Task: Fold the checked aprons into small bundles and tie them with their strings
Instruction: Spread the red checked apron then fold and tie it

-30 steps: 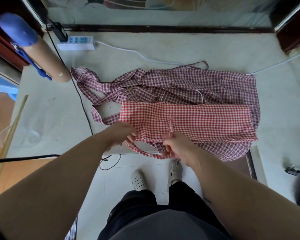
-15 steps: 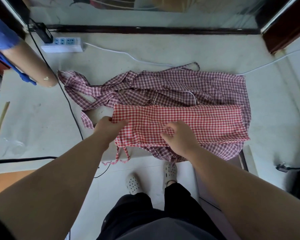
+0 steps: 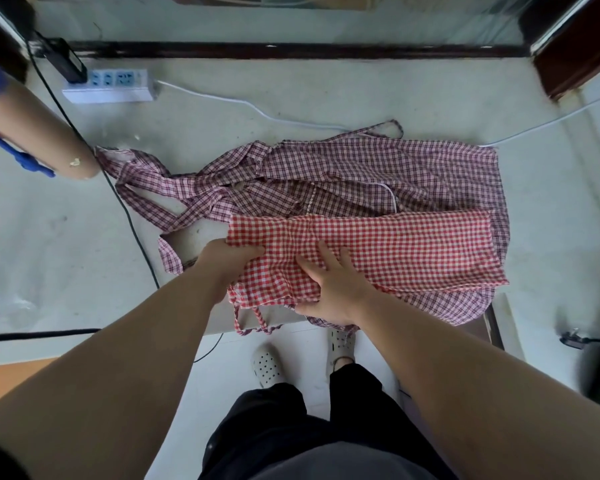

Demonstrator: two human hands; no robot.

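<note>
A red-and-white checked apron (image 3: 409,251), folded into a long strip, lies on the white table (image 3: 66,244) near its front edge. My left hand (image 3: 222,261) grips the strip's left end, fingers curled into the cloth. My right hand (image 3: 336,282) presses flat on the strip just right of it, fingers spread. The apron's red strings (image 3: 253,323) dangle over the table edge below my hands. A dark maroon checked apron (image 3: 343,174) lies spread and crumpled behind and under the red one, its straps trailing left.
A white power strip (image 3: 108,86) with a black plug sits at the back left, and a black cable (image 3: 125,216) runs from it across the table. A cardboard tube (image 3: 39,129) lies at the left. A white cord (image 3: 250,107) crosses the back.
Both hands have moved from the hanging strings up onto the red apron; the left now grips its left end, the right lies flat on it, and the strings hang free.
</note>
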